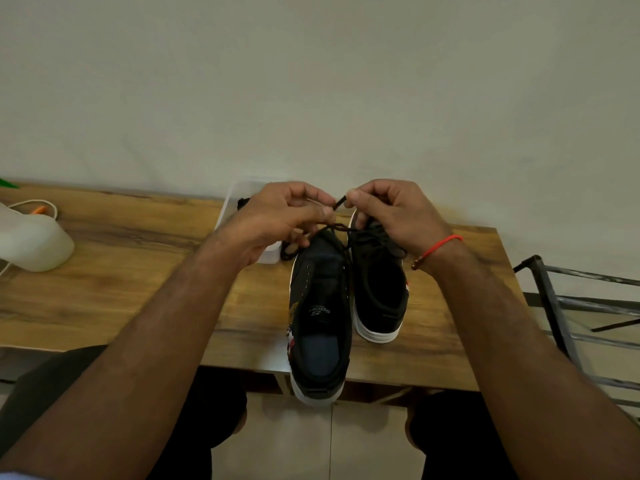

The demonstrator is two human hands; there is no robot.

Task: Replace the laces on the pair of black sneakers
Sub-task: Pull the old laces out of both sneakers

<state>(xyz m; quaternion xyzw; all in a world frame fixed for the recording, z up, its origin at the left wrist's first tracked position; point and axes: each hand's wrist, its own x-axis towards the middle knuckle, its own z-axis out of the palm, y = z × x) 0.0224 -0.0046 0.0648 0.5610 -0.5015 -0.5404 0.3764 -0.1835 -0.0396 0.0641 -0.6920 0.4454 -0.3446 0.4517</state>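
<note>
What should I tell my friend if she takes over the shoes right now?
Left hand and right hand both pinch the black lace, held above the shoes.
Both black sneakers sit on the wooden table: the left sneaker has bare eyelets, its heel past the table edge; the right sneaker looks laced.
A white tray stands behind the left hand.
Left to do: thread the left sneaker and tie it.

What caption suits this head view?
Both hands, left hand and right hand, pinch a black lace above two sneakers on a table.
</note>
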